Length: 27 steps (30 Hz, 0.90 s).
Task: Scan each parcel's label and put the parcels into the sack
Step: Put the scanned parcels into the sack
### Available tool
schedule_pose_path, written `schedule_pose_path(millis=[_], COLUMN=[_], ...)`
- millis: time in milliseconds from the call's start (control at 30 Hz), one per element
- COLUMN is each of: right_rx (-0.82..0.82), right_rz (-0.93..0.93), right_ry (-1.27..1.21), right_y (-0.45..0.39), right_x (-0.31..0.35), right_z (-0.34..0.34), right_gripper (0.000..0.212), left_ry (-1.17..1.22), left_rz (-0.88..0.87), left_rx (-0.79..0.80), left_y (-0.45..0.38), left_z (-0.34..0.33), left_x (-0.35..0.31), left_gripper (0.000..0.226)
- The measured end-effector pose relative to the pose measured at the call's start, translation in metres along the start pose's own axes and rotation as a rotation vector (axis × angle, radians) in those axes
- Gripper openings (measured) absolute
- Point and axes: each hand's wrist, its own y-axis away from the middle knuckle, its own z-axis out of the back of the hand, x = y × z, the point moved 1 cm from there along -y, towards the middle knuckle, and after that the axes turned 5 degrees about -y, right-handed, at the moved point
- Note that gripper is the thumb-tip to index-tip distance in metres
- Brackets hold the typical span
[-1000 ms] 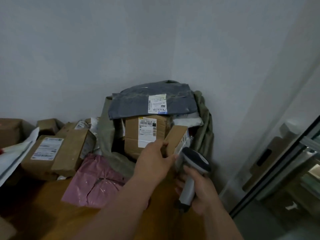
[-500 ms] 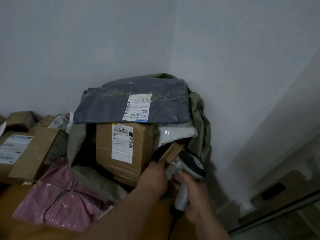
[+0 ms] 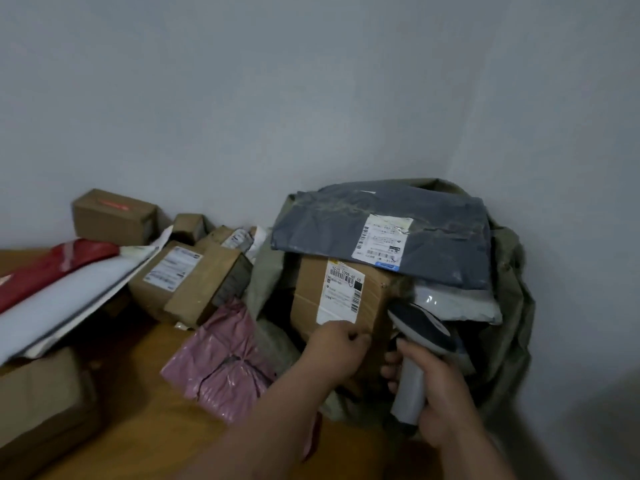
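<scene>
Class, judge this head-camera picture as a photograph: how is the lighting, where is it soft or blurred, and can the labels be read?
Head view: dim, flat light with a bluish cast; the forearms at the bottom edge are soft; the wall corner bows from the wide lens; digits on the box label are partly legible, while the grey bag's label is too blurred; a small glare spot sits on the white bag.

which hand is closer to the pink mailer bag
Left. The left hand is just right of the pink mailer bag, against the labelled cardboard box. The right hand, gripping the scanner, is farther right.
</scene>
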Motion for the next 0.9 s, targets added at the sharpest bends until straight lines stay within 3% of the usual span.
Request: schedule_pose_path(millis=[267,400,500,633,767,900], right_rx=[0.091,0.106,0.024,-0.174,-0.426,-0.393], right_rz=[0.122,0.196,0.241,0.335,0.312,0.292], right_ry=[0.048,0.111,0.165,0.087,-0.196,-0.223], right_y=[0.048,0.072,0.082,0.084,0.080,0.088], right_x=[-0.035,-0.069,-0.093,-0.101,-0.075,-0.074], right_z=[-0.094,-0.146,-0.176,-0.193,-0.180,-0.176], right_gripper=[0.024,0.021,0.025,0.050,0.042,0.038], left_ry=[0.367,0.354,0.368,0.327,0.305,0.346], left_rz=[0.100,0.143,0.176,0.190,0.171,0.140], left_rx=[-0.263,-0.297,-0.293,-0.222,-0.207,-0.138], left_y=[0.049,0.076,0.096,0.110,0.108,0.099], left_z=[0.091,0.132,0.152,0.171,0.186,0.178], left_x=[0.099,0.159,0.194,0.222,0.228,0.213], left_gripper=[0.022,0.017,0.010,0.017,0.017,0.017])
